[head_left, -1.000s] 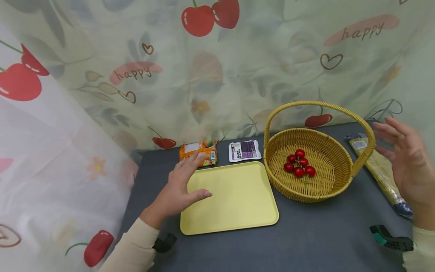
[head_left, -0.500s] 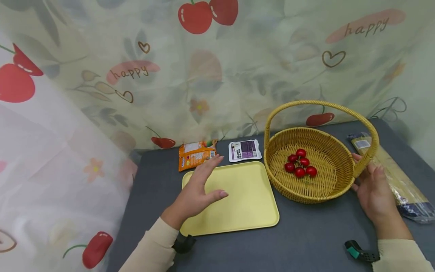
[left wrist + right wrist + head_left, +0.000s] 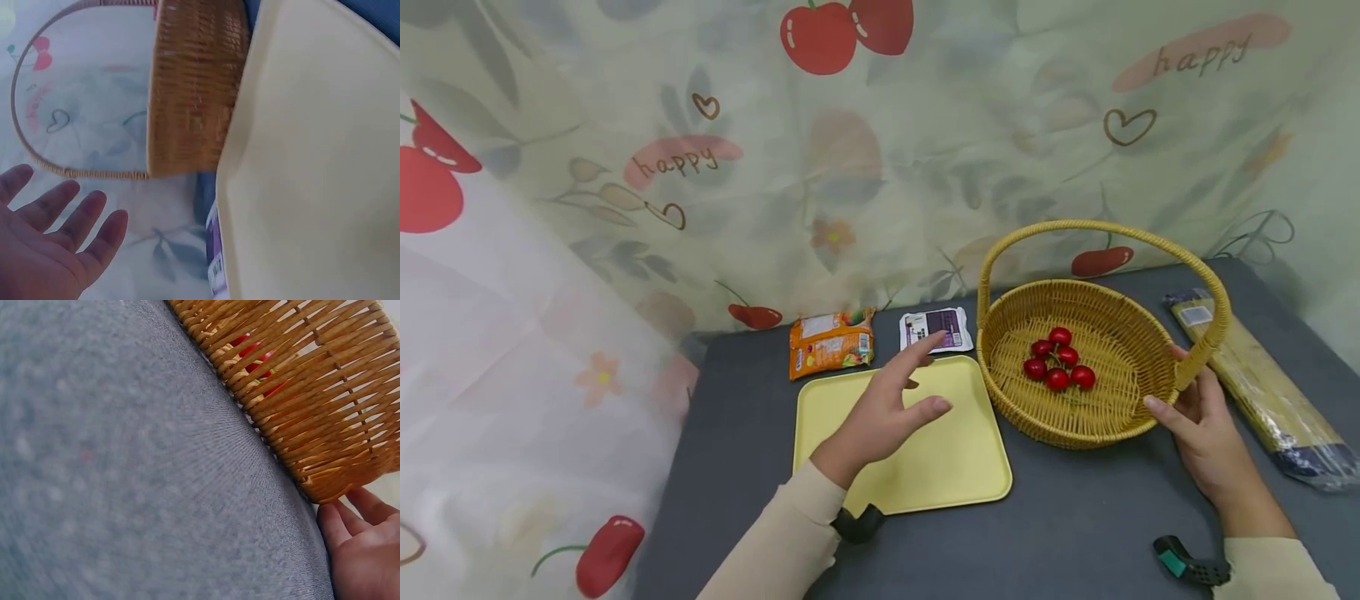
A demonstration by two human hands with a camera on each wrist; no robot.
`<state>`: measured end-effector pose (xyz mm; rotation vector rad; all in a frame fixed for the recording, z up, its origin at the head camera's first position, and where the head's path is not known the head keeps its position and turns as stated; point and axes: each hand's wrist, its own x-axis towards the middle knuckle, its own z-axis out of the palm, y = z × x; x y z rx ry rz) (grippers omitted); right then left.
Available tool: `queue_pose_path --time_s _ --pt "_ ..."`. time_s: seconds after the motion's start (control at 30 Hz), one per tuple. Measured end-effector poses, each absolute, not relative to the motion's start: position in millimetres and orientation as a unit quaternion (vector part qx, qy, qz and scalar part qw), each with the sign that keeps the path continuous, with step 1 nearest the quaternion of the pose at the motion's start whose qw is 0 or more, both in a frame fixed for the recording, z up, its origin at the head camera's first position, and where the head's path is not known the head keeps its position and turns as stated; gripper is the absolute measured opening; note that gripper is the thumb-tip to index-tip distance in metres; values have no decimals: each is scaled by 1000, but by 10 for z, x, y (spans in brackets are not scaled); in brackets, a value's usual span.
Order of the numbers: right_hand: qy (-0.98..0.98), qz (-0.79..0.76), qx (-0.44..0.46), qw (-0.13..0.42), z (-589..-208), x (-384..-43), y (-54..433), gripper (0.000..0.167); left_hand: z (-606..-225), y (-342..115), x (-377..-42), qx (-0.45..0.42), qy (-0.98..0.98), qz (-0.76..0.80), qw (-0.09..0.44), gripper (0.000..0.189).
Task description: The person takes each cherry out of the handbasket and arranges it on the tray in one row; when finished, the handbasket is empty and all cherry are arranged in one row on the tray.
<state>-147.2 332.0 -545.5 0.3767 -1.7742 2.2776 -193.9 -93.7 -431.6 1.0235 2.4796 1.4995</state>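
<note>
A round wicker basket (image 3: 1037,421) with a tall arched handle stands right of centre, with several red cherries (image 3: 1057,379) lying inside. My right hand (image 3: 1206,446) holds its right side near the foot of the handle, thumb over the rim and fingers behind the outer wall. In the right wrist view, fingertips (image 3: 334,519) meet the lower edge of the woven wall (image 3: 312,381). Over the yellow tray (image 3: 955,458), my left hand (image 3: 880,421) hovers with fingers extended, holding nothing. The left wrist view shows that hand (image 3: 50,244) apart from the basket (image 3: 194,94).
Behind the tray lie an orange snack packet (image 3: 831,343) and a small white and purple packet (image 3: 955,325). A long clear bag of yellowish sticks (image 3: 1262,379) lies right of the basket. Printed cloth (image 3: 880,167) hangs behind the dark grey tabletop (image 3: 1060,517).
My right hand has come left from beside the basket and taken hold of its right side. My left hand has moved right across the tray, towards the basket. The basket stays in place.
</note>
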Motion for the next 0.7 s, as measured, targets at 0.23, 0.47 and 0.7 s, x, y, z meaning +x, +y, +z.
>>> queue_pose_path --time_s 0.23,0.47,0.7 --pt "-615 770 123 121 -5451 -1462 3323 71 -4279 -463 -2064 354 754 548 70 93" --pt "-639 754 100 115 -5443 -1459 3324 71 -4222 -78 -2235 347 704 608 120 97" --pt "-633 759 105 109 -5450 -1462 3341 73 -4217 258 -2404 290 667 666 166 93"
